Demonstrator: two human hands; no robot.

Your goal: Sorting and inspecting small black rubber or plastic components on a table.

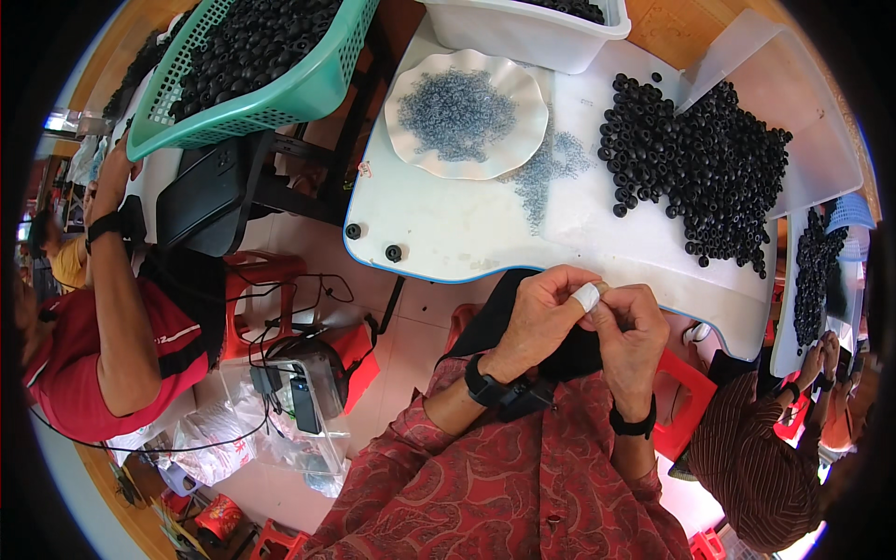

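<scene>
Left hand (546,313), with a white wrapping (586,297) on the thumb, and right hand (632,341), both in a tight pinch, fingertip to fingertip at the near edge of the white table (448,224); cannot tell whether gripping anything. At far right, a heap of matt-black, holed, round beads (695,163); farther left, tiny translucent grey-blue pieces (457,114) on a scalloped white plate (532,110).
</scene>
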